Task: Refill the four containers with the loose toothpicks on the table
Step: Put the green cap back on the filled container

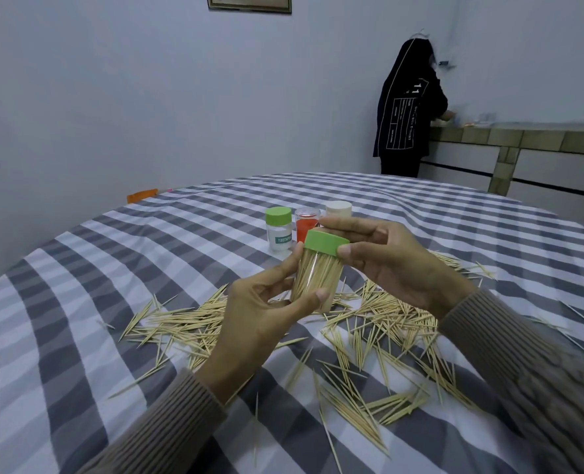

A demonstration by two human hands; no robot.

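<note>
- the left hand [266,313] grips the body of a clear plastic container packed with wooden toothpicks [316,280], held tilted above the table.
- the right hand [386,261] curls its fingers and thumb round that container's green round lid [325,242].
- loose pale wooden toothpicks [369,323] lie scattered on the grey-and-white checked tablecloth [112,302] beneath both hands.
- behind stand a green-lidded clear jar [278,229], a clear container with orange contents [306,224] and a cream-lidded jar [338,210], close together.

Green lid [325,242] – grey-and-white checked tablecloth [78,302] – pale toothpicks [379,316]
</note>
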